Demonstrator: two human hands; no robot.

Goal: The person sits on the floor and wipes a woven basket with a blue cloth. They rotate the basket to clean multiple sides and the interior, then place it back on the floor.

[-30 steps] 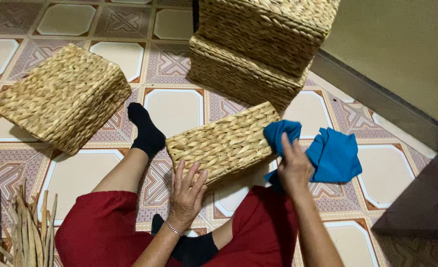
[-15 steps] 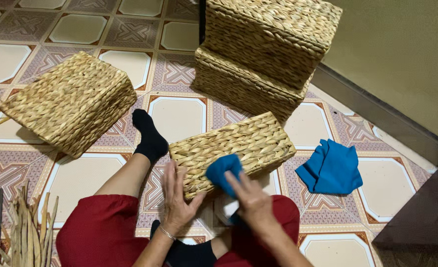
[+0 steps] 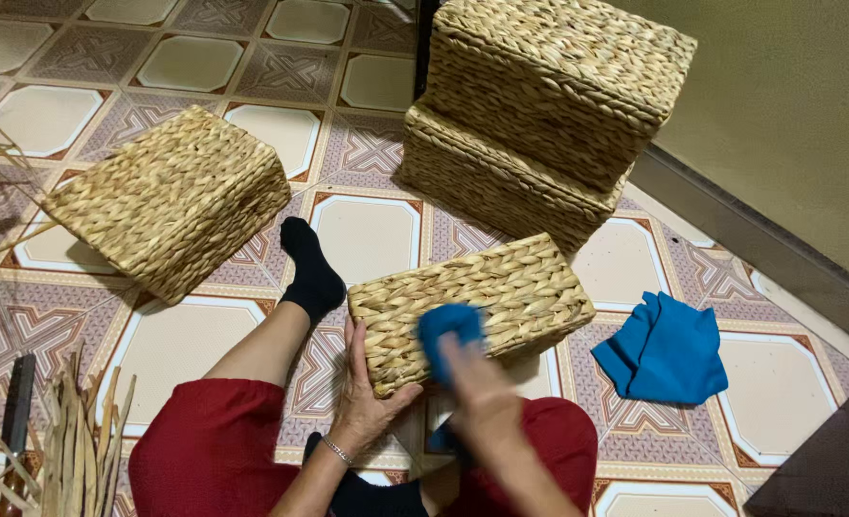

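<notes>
Far left edge: bundle of dry straw strips [image 3: 79, 445] standing up from the tiled floor [image 3: 367, 230]; a dark-handled tool [image 3: 17, 402] lies just beside it, blade end hidden.
Left basket: woven straw box [image 3: 170, 201], tipped on an edge, tilted, well apart from the hands.
Legs: person seated on the floor, red trousers [image 3: 223, 450], one leg stretched forward with a black sock [image 3: 311, 273]; the sock's toe lies between the left basket and the small basket.
Left hand: left hand [image 3: 362, 397], fingers spread, palm flat against the near left end of the small basket, steadying it; thin bracelet on the wrist.
Small basket: small woven basket [image 3: 501, 297], rectangular, lying between the knees, long side facing the person, slightly skewed to the tile lines.
Right hand: right hand [image 3: 477, 383], motion-blurred, fingers closed around a bunched blue cloth [image 3: 448, 325]; the cloth is pressed to the basket's near side, about the middle. Exact finger grip cannot be told through the blur.
Behind, centre-right: two larger woven baskets, stacked [image 3: 539, 115], the upper one set crooked on the lower, close to the wall.
Right: second blue cloth [image 3: 668, 349], loosely folded, lying on the floor just beside the small basket's right end, not touching it.
Far right: plain greenish wall [image 3: 788, 115] with dark skirting; a dark surface cuts the lower right corner, kind unclear.
</notes>
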